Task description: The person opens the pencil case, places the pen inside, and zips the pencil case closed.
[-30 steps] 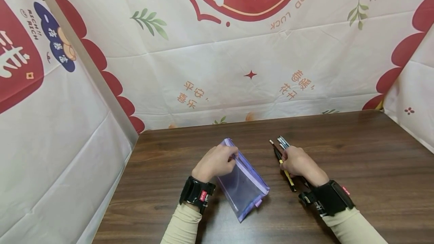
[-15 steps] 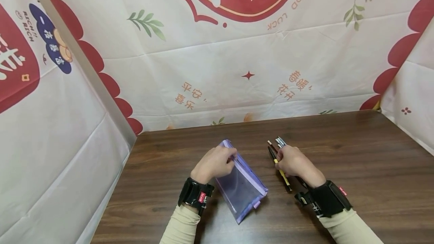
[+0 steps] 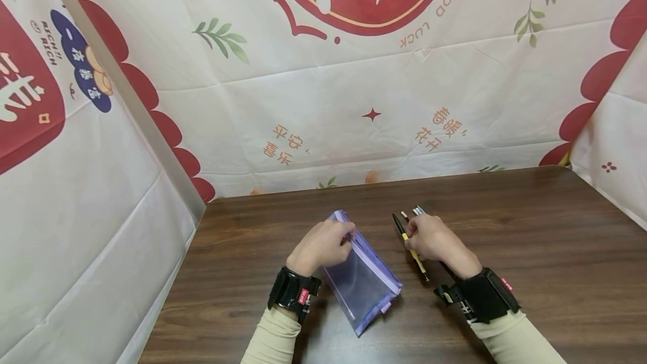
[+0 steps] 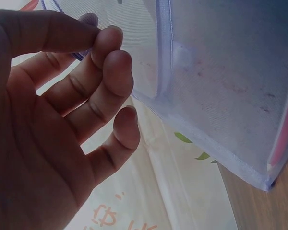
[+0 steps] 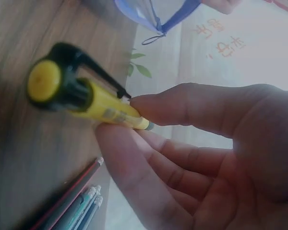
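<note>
My left hand point(image 3: 323, 246) pinches the upper edge of a purple see-through zip pouch point(image 3: 365, 296), thumb against the fingertips. The mesh side of the pouch point(image 4: 225, 86) spreads beyond those fingers in the left wrist view. To the right, my right hand point(image 3: 438, 239) pinches a yellow pen point(image 3: 417, 260) with black ends between thumb and forefinger. The right wrist view has the pen's black clip end point(image 5: 62, 79) nearest the camera. Below it lie a dark red pencil point(image 5: 77, 184) and several bluish pencils point(image 5: 81, 208), partly hidden by the hand in the head view.
The brown wooden table point(image 3: 242, 308) extends around both hands. A white printed cloth point(image 3: 323, 89) hangs along the back edge, with another cloth wall point(image 3: 101, 218) at the left. A black camera strap point(image 3: 482, 296) wraps the right wrist.
My right hand has moved slightly left with the yellow pen, separating it from the pencils and bringing it closer to the pouch. The left hand and pouch have hardly moved.
</note>
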A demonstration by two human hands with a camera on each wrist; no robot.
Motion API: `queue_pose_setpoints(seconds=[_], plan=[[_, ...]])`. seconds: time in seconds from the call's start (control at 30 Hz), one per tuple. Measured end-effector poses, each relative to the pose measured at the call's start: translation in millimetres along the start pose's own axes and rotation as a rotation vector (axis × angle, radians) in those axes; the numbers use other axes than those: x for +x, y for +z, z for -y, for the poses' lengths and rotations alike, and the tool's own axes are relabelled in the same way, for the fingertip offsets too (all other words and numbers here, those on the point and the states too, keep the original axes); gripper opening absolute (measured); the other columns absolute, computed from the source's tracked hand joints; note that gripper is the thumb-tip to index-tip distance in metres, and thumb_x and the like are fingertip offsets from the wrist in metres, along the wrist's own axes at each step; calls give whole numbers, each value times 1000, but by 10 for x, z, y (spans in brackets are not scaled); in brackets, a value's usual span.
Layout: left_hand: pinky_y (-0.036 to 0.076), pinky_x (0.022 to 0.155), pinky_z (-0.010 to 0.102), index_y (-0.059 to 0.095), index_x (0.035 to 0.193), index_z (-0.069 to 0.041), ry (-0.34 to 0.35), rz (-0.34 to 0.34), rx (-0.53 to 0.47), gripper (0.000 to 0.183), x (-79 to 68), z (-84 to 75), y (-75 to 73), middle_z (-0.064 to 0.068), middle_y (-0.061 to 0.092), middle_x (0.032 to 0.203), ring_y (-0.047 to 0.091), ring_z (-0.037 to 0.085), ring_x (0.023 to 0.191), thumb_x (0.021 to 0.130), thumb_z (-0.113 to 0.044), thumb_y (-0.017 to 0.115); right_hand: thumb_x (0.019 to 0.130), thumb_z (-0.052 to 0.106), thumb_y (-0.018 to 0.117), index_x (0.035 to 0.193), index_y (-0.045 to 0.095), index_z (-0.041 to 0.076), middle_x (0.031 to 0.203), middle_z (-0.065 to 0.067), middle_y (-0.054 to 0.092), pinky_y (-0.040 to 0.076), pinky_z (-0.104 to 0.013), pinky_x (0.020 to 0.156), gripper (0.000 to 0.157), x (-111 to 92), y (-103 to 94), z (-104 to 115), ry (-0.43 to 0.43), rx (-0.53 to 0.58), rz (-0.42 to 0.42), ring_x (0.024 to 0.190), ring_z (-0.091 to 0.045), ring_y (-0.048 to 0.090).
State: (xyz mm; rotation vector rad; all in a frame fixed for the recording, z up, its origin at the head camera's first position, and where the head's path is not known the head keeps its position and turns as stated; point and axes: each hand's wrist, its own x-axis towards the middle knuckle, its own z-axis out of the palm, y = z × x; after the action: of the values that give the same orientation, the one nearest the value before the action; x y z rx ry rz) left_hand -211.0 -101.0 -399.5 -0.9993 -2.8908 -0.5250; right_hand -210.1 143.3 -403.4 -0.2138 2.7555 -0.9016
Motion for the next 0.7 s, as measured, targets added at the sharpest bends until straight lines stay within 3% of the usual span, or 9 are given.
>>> queue_pose_setpoints(seconds=[0.7], plan=[[30, 45, 18, 66, 90, -13, 20, 8, 12, 17, 3, -31, 31, -5, 52, 68, 39, 4, 49, 79, -6, 54, 83, 4, 62, 95, 62, -4, 77, -11, 65, 55, -32, 53, 14, 21, 32, 8, -59, 121, -36, 57, -17, 63]])
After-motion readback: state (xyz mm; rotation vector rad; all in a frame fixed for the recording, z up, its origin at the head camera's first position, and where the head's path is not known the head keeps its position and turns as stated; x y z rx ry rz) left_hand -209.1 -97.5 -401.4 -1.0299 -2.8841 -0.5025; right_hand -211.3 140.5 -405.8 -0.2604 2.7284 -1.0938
